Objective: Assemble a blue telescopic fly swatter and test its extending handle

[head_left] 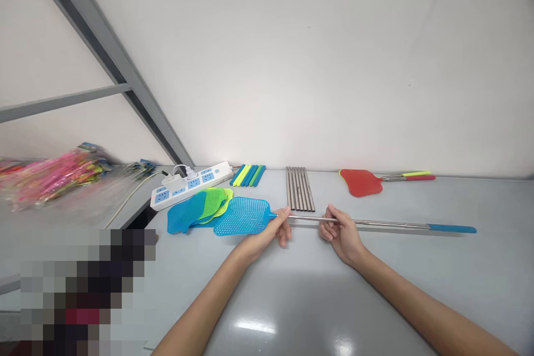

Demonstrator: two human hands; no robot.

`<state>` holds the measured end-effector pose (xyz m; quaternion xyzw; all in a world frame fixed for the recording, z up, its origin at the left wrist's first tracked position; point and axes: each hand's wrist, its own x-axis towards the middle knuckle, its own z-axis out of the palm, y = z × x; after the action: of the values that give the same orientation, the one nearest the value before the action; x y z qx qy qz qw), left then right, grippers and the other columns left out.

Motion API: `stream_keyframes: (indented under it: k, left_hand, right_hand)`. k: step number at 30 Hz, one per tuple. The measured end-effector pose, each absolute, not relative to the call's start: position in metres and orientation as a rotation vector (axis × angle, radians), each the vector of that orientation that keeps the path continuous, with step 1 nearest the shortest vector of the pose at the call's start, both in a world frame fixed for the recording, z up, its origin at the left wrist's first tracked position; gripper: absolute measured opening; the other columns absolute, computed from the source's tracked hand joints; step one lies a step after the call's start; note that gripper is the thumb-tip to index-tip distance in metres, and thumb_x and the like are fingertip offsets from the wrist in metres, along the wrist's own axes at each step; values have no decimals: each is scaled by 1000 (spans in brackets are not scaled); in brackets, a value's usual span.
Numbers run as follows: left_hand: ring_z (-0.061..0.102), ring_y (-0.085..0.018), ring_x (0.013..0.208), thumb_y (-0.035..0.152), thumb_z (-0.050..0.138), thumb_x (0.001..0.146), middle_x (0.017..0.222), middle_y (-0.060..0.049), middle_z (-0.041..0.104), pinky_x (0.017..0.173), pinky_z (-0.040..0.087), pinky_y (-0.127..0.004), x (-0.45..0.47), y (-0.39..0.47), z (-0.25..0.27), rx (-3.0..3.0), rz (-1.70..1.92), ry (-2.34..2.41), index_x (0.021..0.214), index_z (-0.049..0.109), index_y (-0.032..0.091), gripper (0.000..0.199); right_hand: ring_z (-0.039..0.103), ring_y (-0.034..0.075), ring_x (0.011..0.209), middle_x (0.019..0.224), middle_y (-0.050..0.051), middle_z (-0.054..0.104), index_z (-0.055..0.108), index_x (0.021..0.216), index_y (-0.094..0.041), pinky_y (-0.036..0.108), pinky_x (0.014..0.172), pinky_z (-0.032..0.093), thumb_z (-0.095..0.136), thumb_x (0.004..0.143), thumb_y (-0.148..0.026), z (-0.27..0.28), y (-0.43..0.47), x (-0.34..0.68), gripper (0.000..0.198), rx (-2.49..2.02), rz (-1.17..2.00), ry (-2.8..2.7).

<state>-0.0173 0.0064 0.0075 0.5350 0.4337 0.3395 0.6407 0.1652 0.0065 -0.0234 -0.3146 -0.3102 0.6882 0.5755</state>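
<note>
A blue fly swatter [244, 216] with an extended metal rod and a blue grip lies across my view, its head to the left. My left hand [267, 233] pinches it at the neck, where the blue head meets the rod. Farther right, my right hand [344, 236] has thumb and fingers closed around the middle of the rod. Loose swatter heads [187, 212] in blue, green and yellow overlap left of the held one. Behind my hands, several metal rods [299, 189] lie side by side. Several blue, yellow and green grips [248, 175] form a row near the wall.
Red and yellow swatters with shortened rods [362, 182] lie stacked at the back right. A white power strip [192, 184] with plugs and a cable sits at the back left. Bagged pink and yellow items [58, 172] rest beyond a grey metal frame [112, 61]. A pixelated patch covers the lower left.
</note>
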Motion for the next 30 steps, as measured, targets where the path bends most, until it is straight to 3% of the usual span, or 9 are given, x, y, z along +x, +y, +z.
stream_keyframes:
  k: [6, 11, 16, 22, 30]
  left_hand:
    - [43, -6, 46, 46, 45, 74, 59, 2, 50, 51, 34, -22, -22, 10, 9, 1006, 681, 923, 82, 53, 15, 33]
    - [43, -5, 48, 42, 52, 71, 63, 2, 51, 53, 35, -22, -29, 11, 15, 1015, 685, 963, 80, 55, 15, 28]
    - [46, -6, 50, 35, 56, 70, 72, 0, 55, 55, 38, -24, -35, 13, 17, 1038, 789, 1023, 100, 51, 19, 34]
    - [50, -8, 55, 37, 48, 74, 78, -4, 58, 54, 39, -23, -37, 17, 12, 1155, 878, 1163, 80, 57, 15, 25]
    - [51, -12, 58, 30, 47, 72, 71, -3, 60, 59, 40, -26, -56, 22, 24, 1319, 964, 1249, 82, 59, 15, 21]
  right_hand:
    - [32, 8, 32, 32, -6, 27, 40, 43, -17, 24, 39, 19, 44, 79, -34, -23, 8, 166, 39, -760, 1579, -741]
    - [33, 8, 33, 33, -5, 28, 39, 44, -17, 24, 40, 20, 42, 80, -33, -22, 10, 168, 40, -742, 1577, -693]
    - [34, 9, 34, 35, -5, 29, 39, 44, -17, 24, 41, 22, 43, 79, -33, -23, 9, 168, 39, -734, 1569, -678]
    - [33, 9, 35, 35, -5, 29, 40, 44, -17, 24, 41, 21, 43, 79, -34, -25, 9, 168, 39, -746, 1565, -679]
    - [32, 9, 35, 36, -4, 30, 39, 44, -18, 25, 42, 20, 40, 80, -33, -22, 8, 168, 39, -730, 1580, -664]
